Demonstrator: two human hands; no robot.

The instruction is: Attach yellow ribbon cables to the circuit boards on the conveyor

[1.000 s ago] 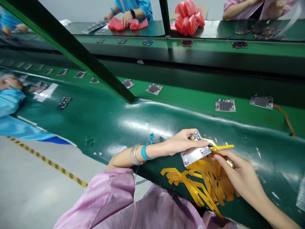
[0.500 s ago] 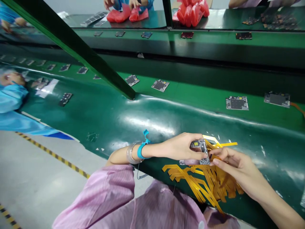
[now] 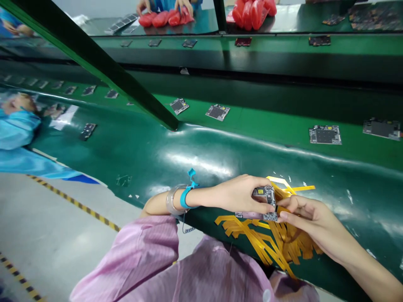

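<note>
My left hand (image 3: 242,193) is closed on a circuit board (image 3: 267,193), thumb and fingers along its edges, so part of the board is hidden. At the board's right edge my right hand (image 3: 302,216) pinches the end of an orange flex cable (image 3: 284,209). The cable end meets or nearly touches the board; I cannot tell whether they are joined. Below both hands lies a pile of orange flex cables (image 3: 267,243), with a few more just beyond the fingers. A blue wrist strap (image 3: 186,198) and a clear bangle are on my left wrist.
Several circuit boards (image 3: 218,112) lie along the green belt (image 3: 267,126) beyond the bench. A slanted green post (image 3: 126,79) comes down at the left. A co-worker's blue sleeve (image 3: 15,130) is at far left. Across the line, another person's hands touch red bags (image 3: 166,17).
The nearer belt boards have shifted right, and those on the far belt slightly left. My hands stay at the board's right edge with little movement. Across the line, the person's hands have shifted on the red bags.
</note>
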